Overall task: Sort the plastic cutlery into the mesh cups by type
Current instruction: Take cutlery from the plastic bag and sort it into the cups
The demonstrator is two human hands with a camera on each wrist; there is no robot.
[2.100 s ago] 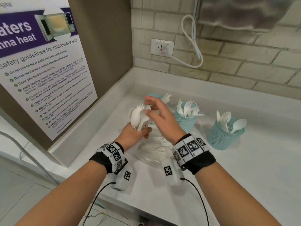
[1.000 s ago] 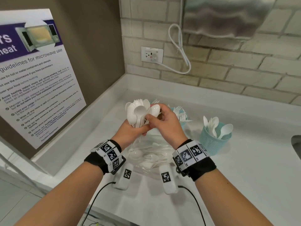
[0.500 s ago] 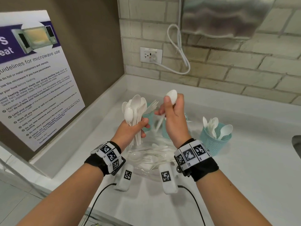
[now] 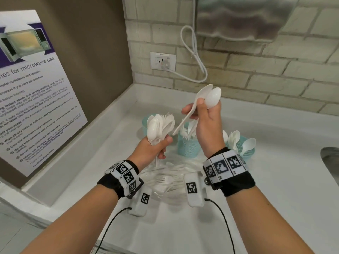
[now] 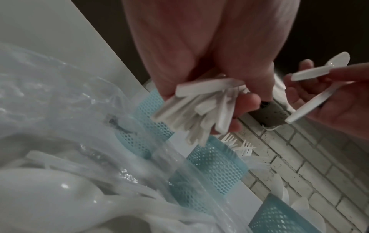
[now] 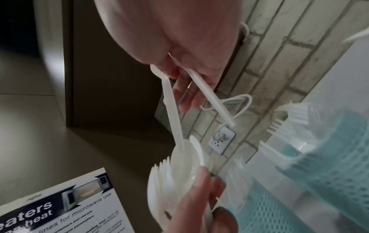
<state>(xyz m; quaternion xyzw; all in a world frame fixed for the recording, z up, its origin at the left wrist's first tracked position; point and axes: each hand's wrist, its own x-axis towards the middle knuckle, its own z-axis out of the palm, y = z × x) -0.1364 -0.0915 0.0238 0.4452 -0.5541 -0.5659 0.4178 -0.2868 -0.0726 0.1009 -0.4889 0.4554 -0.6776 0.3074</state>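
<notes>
My left hand grips a bundle of white plastic cutlery, spoons and forks with bowls up; its handles stick out below the fist. My right hand, raised above the cups, holds two white spoons with their handles slanting down toward the bundle. Three teal mesh cups stand behind: a left cup mostly hidden by the bundle, a middle cup with forks, a right cup with spoons.
A clear plastic bag with more white cutlery lies on the white counter under my wrists. A microwave poster leans at the left. Brick wall, socket and cable are behind; a sink edge is at the right.
My right hand pulled spoons out of the left hand's bundle and lifted them up and to the right; it now holds two. The left hand with the bundle sank slightly.
</notes>
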